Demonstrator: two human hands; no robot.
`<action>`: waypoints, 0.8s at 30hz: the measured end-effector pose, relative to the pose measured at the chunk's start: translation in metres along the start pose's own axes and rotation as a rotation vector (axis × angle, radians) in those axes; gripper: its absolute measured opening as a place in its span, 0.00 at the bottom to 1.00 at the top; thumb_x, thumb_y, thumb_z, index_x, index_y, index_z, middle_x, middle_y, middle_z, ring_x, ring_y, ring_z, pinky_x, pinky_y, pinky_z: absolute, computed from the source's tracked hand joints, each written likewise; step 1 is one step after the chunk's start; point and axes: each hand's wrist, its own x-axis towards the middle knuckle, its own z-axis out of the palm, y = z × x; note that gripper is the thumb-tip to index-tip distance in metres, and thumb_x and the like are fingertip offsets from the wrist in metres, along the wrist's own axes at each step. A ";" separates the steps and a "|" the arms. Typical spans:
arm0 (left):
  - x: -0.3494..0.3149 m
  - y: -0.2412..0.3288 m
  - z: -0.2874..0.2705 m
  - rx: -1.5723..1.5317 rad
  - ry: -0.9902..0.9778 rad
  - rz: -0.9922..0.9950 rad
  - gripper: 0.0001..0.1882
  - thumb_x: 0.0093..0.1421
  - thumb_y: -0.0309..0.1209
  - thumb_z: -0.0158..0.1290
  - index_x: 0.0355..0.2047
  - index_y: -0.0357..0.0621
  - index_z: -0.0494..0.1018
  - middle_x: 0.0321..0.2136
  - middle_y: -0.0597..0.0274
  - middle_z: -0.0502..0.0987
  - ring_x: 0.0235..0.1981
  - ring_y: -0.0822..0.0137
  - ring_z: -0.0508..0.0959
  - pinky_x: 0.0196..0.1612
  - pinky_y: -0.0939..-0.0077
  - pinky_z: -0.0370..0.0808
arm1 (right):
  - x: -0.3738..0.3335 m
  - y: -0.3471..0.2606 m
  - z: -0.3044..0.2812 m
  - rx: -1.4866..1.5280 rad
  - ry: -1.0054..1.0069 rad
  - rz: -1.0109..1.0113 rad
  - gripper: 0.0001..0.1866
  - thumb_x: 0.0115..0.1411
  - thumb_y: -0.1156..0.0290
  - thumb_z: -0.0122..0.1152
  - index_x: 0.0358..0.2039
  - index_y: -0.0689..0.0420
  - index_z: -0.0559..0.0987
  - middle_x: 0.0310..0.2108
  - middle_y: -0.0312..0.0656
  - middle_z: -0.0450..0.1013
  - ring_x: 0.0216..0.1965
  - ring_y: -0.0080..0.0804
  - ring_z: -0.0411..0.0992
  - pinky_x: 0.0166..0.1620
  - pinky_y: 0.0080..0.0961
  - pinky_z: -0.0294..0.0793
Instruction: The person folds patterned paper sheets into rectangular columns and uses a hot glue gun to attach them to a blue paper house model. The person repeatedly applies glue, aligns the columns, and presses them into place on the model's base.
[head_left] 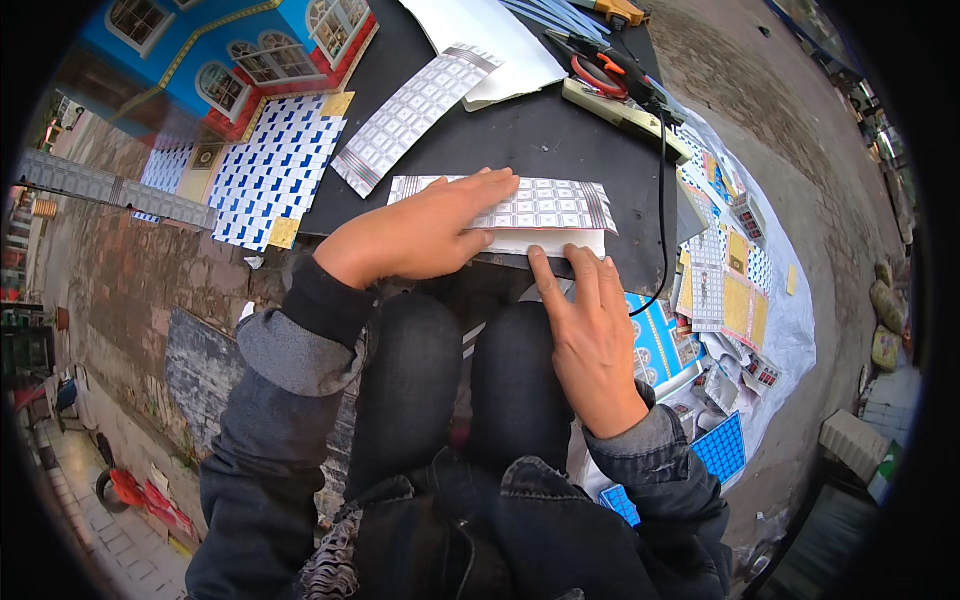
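A grey-and-white printed paper strip [545, 204] with a squared pattern lies crosswise near the front edge of the black table [535, 140]. Along its near side a white flap [520, 241] shows below the printed face. My left hand [440, 222] rests flat across the strip's left half, its fingers stretched out and hiding part of the pattern. On the white flap at the right, my right hand [590, 325] presses with spread fingertips. Neither hand grasps anything. A second patterned strip [410, 120] lies slanting just beyond my left hand.
A blue-and-red model house [230, 60] stands at the far left beside a blue-and-white patterned sheet [275, 165]. White paper [500, 55], red-handled pliers [600, 75] and a cream bar-shaped object [625, 118] sit farther back. A black cable [664, 210] hangs at the right, near printed cut-outs [735, 260].
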 end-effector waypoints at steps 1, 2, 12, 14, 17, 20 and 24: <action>0.001 0.002 -0.005 -0.034 -0.014 -0.011 0.37 0.64 0.28 0.55 0.72 0.45 0.58 0.70 0.42 0.61 0.71 0.49 0.61 0.71 0.62 0.60 | 0.002 0.000 -0.001 -0.030 -0.001 -0.012 0.39 0.51 0.84 0.57 0.67 0.49 0.71 0.56 0.54 0.67 0.58 0.56 0.66 0.63 0.45 0.68; 0.001 0.003 -0.010 -0.063 -0.037 -0.040 0.36 0.63 0.27 0.54 0.72 0.45 0.58 0.70 0.42 0.62 0.71 0.48 0.62 0.70 0.63 0.62 | 0.003 -0.001 -0.002 -0.065 -0.004 -0.023 0.39 0.51 0.85 0.57 0.67 0.49 0.71 0.55 0.55 0.67 0.57 0.56 0.67 0.61 0.46 0.69; -0.004 0.003 -0.013 -0.087 -0.012 -0.042 0.35 0.62 0.21 0.48 0.71 0.43 0.59 0.69 0.44 0.63 0.71 0.48 0.63 0.70 0.62 0.62 | 0.013 -0.015 0.003 -0.327 -0.061 -0.076 0.40 0.56 0.79 0.56 0.70 0.37 0.67 0.49 0.53 0.66 0.49 0.50 0.68 0.54 0.38 0.73; -0.005 0.001 -0.010 -0.082 0.001 -0.011 0.34 0.63 0.21 0.47 0.71 0.42 0.60 0.69 0.45 0.63 0.71 0.48 0.61 0.70 0.61 0.62 | 0.014 -0.018 0.005 -0.353 -0.088 -0.080 0.40 0.57 0.78 0.55 0.71 0.36 0.66 0.48 0.54 0.66 0.48 0.50 0.68 0.52 0.38 0.74; -0.009 0.002 -0.010 -0.003 0.068 -0.002 0.33 0.63 0.21 0.50 0.70 0.42 0.61 0.68 0.46 0.64 0.71 0.47 0.62 0.70 0.60 0.62 | 0.017 -0.024 0.007 -0.356 -0.133 -0.049 0.40 0.57 0.78 0.56 0.71 0.36 0.66 0.46 0.54 0.66 0.46 0.50 0.69 0.51 0.37 0.74; -0.023 0.011 -0.010 0.211 0.299 -0.044 0.34 0.62 0.22 0.53 0.69 0.41 0.61 0.66 0.46 0.66 0.68 0.46 0.64 0.69 0.59 0.62 | 0.017 -0.027 0.008 -0.377 -0.088 -0.050 0.40 0.57 0.78 0.56 0.71 0.36 0.66 0.47 0.56 0.66 0.45 0.51 0.69 0.50 0.38 0.75; -0.056 0.043 0.015 0.320 0.694 -0.138 0.25 0.57 0.20 0.59 0.57 0.38 0.70 0.49 0.49 0.74 0.52 0.48 0.72 0.58 0.59 0.67 | 0.017 -0.026 0.008 -0.373 -0.050 -0.070 0.41 0.57 0.79 0.56 0.71 0.37 0.66 0.52 0.59 0.67 0.46 0.52 0.69 0.49 0.38 0.75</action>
